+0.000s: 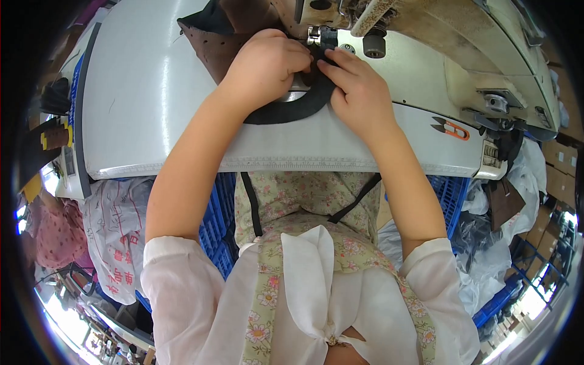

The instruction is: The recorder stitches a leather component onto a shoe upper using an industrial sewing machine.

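My left hand (267, 67) presses down on a curved black fabric piece (292, 111) lying on the white sewing table (140, 91). My right hand (359, 91) grips the same black piece from the right, fingertips close to the presser foot (322, 38) of the beige sewing machine (438, 36). A brown perforated leather piece (210, 42) lies under and behind my left hand. Both hands meet just in front of the needle area, which they partly hide.
Small orange-handled thread snips (451, 128) lie on the table at the right. Blue plastic crates (453, 194) stand under the table on both sides of my lap. White plastic bags (115, 231) sit at the left and right. Cardboard boxes (563, 158) are stacked at the far right.
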A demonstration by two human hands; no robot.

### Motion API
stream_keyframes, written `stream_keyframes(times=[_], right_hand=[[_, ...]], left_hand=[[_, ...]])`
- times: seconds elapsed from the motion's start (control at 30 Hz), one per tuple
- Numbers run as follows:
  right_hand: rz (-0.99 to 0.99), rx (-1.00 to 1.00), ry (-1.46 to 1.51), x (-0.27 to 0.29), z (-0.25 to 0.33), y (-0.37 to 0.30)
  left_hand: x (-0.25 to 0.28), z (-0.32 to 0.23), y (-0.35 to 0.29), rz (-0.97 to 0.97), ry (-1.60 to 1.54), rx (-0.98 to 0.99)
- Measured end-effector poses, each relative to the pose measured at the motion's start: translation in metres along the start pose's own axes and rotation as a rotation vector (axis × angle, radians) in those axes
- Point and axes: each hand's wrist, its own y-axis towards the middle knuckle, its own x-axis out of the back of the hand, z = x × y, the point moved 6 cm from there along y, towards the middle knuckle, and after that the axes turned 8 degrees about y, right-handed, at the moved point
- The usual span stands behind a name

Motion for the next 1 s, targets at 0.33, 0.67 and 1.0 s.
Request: stream_keyframes(times=[0.33, 0.67, 1.0], right_hand=[[-0.006, -0.027, 0.011, -0.003, 0.002, 0.004], [-0.02, -0.033, 0.04, -0.002, 0.005, 0.0], [0.049, -0.011, 0.042, -0.002, 0.004, -0.001]], left_hand=[[0.003, 0.009, 0.0, -0.047, 0.005, -0.017], [0.013, -0.007, -0.001, -0.03, 0.144, -0.114], [0.011, 0.004, 0.0, -0.06, 0.053, -0.16]])
